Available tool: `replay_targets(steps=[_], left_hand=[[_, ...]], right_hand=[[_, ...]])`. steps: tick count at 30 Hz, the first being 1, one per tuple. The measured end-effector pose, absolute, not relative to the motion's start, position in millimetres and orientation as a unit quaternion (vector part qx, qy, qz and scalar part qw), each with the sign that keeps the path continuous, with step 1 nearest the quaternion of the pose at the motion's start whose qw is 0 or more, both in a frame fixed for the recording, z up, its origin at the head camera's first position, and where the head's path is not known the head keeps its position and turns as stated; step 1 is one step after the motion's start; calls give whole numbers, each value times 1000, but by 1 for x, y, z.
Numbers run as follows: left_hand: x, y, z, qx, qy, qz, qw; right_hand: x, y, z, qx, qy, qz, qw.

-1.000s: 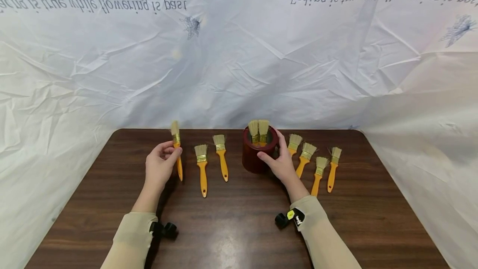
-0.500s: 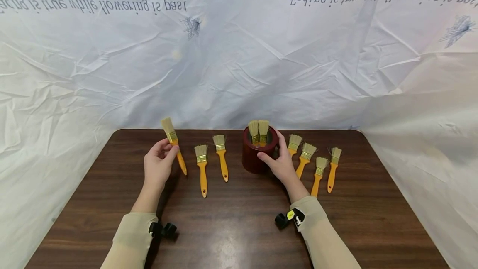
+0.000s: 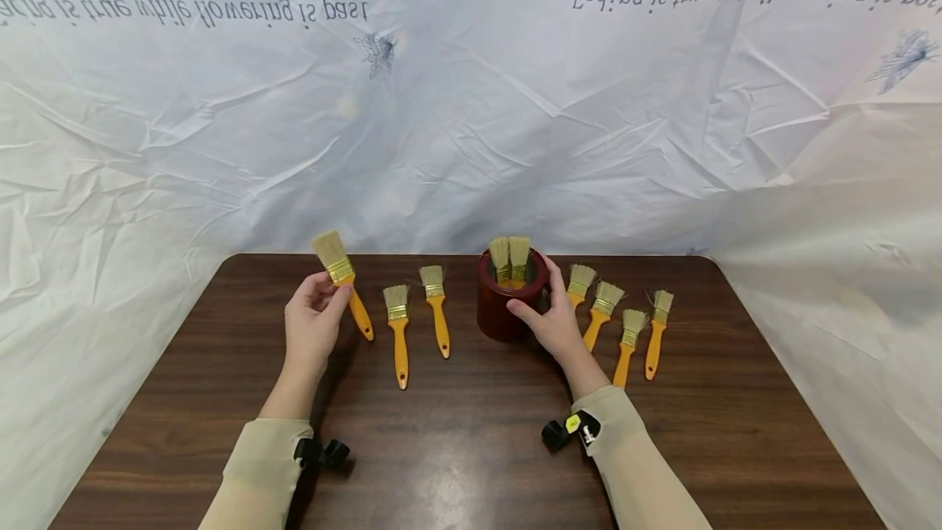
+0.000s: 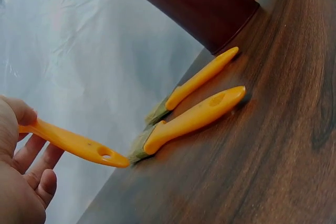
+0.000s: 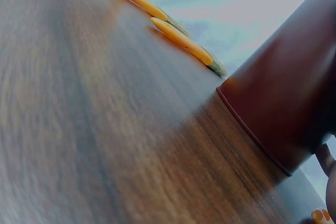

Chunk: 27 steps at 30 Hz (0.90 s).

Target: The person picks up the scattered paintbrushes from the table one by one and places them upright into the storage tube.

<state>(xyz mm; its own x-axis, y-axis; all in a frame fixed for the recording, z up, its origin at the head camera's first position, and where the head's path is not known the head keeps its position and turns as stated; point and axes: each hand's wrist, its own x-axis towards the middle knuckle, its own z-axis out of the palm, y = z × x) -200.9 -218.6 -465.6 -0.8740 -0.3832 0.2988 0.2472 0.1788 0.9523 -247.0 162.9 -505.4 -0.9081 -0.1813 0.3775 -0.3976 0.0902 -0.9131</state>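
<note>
Wrinkled white sheeting (image 3: 456, 113) backs a dark wood-grain table (image 3: 441, 424). Leftmost, the left hand (image 3: 311, 325) pinches a tilted, yellow-handled, pale-bristled paintbrush (image 3: 342, 271) above it. Two matching brushes (image 3: 399, 342) lie nearby; a dark-red cylindrical pot (image 3: 497, 311) holds two bristle-up brushes (image 3: 500, 256), gripped by the right hand's (image 3: 555, 321) thumb and fingers; four loose brushes (image 3: 607, 301) lie rightward.

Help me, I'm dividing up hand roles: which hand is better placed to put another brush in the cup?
The left hand, I'd say: it pinches a brush clear of the table, while the right hand is occupied holding the cup.
</note>
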Motion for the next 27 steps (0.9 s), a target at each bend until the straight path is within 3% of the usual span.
replay_targets(steps=[16,27], left_hand=[[-207,-187,-440,4,-712,-658,245],[-236,-121,-378,-90,-678,-690,239]], right_hand=[[-247,166,-507,192,-741,638,87],[-248,164,-507,193,-740,638,88]])
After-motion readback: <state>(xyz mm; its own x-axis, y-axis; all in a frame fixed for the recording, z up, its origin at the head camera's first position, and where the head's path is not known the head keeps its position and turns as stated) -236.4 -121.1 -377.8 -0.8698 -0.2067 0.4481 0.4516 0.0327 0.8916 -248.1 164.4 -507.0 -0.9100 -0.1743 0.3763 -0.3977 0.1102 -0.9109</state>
